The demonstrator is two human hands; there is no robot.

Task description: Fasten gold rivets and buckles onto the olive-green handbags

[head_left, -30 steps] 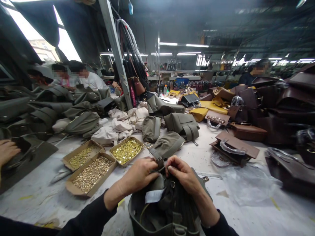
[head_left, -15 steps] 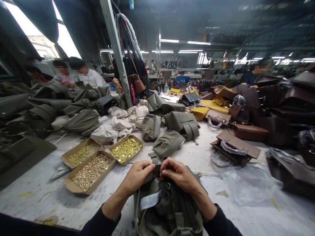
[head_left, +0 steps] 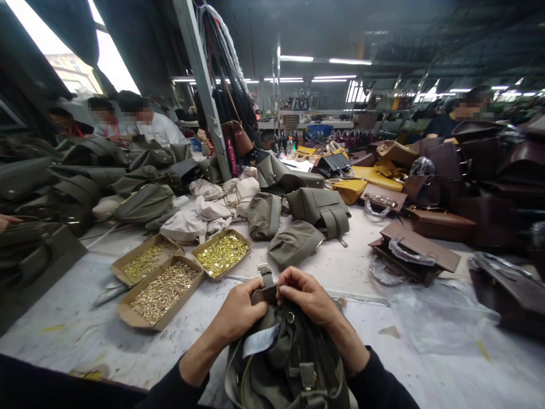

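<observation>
At lower centre, your left hand [head_left: 240,311] clamps the strap [head_left: 264,294] of the bag [head_left: 313,343]; your right hand [head_left: 310,296] meets it, grip unclear. The white label [head_left: 261,339] is too small to read.

Under our fingers [head_left: 293,277]: one olive bag [head_left: 298,346], one white label [head_left: 260,341] in it. Left of fingers, we count three cardboard trays [head_left: 179,304] of small metal pieces. Just beyond fingers: three olive bags [head_left: 293,244]; farther off, one black handbag [head_left: 332,165], one metal post [head_left: 204,91]. Far left of fingers: one co-worker's hand [head_left: 7,221]; beyond it, three co-workers [head_left: 159,130]. Brown bags [head_left: 443,224] heaped right of fingers: too overlapped for us to count.
</observation>
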